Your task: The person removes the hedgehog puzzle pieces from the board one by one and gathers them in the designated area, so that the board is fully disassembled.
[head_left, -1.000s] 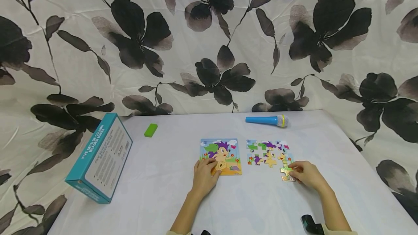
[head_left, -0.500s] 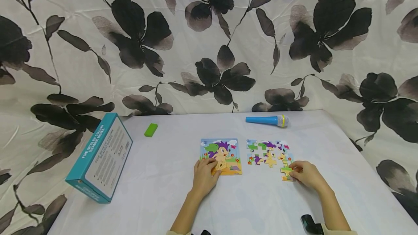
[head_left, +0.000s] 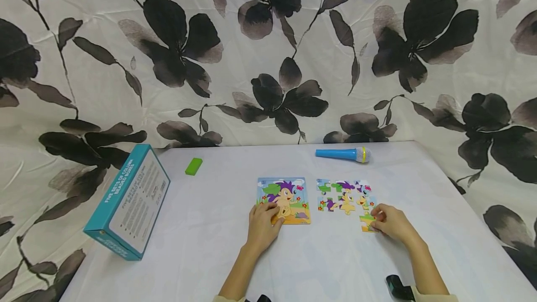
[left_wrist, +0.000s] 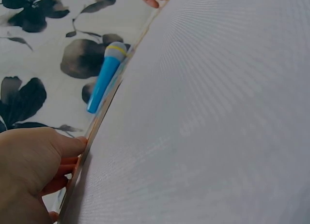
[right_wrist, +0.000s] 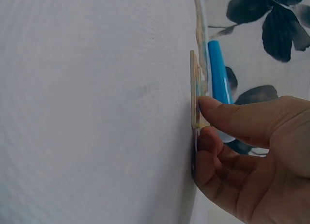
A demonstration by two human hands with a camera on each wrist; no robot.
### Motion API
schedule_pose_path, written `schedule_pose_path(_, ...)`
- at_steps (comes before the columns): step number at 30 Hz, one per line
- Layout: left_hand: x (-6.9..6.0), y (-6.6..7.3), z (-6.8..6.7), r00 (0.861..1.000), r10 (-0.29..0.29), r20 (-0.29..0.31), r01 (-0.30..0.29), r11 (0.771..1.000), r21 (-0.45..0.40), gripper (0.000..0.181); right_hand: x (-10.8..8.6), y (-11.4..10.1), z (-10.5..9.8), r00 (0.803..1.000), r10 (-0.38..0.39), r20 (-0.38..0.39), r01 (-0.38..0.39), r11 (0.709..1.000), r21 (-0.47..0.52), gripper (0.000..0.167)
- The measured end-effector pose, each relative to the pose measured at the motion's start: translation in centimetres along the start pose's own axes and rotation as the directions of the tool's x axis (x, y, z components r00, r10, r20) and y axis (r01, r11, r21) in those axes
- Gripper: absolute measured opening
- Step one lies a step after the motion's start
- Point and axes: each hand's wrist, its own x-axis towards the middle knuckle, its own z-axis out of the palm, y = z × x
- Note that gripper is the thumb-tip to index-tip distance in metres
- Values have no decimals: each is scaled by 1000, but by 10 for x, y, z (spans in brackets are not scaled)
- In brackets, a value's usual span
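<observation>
My left hand (head_left: 263, 225) rests on the lower left of a square picture board (head_left: 295, 204) with a purple-haired cartoon animal. Its thumb lies by the near edge, and the fingers lie on the picture. Right of the board, puzzle pieces (head_left: 347, 197) lie flat, partly joined into rows with gaps between some. With thumb and fingers my right hand (head_left: 394, 223) pinches a green and orange puzzle piece (head_left: 366, 223) at the lower right of the group. In the right wrist view the thumb presses on the puzzle piece (right_wrist: 193, 88), which appears edge-on, close to the tabletop.
A blue toy microphone (head_left: 341, 154) lies behind the puzzle. At the far left stands a teal and white box (head_left: 130, 204), with a green block (head_left: 194, 167) beyond it. A flowered cloth (head_left: 268, 59) hangs behind the white table (head_left: 201, 246).
My right hand has moved slightly away from me, bringing the puzzle piece closer to the one above it. The glare on that piece is gone. My left hand stays put.
</observation>
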Motion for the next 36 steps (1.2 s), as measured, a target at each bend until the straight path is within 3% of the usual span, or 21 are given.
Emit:
schedule_pose_path(7, 1, -1, 0, 1000, 23, -11, -23, 1000, 14, 27, 3, -13, 2, 997, -28, -66, 30, 999, 25, 23)
schedule_pose_path(15, 1, -2, -4, 1000, -10, 28, 9, 1000, 18, 34, 22, -53, 24, 980, -167, -104, 179, 977, 118, 31)
schedule_pose_path(20, 3, -3, -5, 998, -18, 53, 16, 999, 32, 39, 36, -85, 47, 964, -263, -45, 266, 951, 159, 38)
schedule_pose_path(26, 4, -7, -6, 998, -26, 65, 26, 1000, 11, 40, 49, -112, 76, 919, -392, 39, 380, 908, 176, 41)
schedule_pose_path(29, 4, -9, -6, 998, -10, 67, 10, 1000, 7, 40, 54, -122, 88, 907, -415, 72, 404, 905, 135, 42)
schedule_pose_path(36, 4, -16, -8, 997, 43, 71, -42, 999, -7, 38, 60, -142, 103, 900, -420, 118, 417, 908, 52, 44)
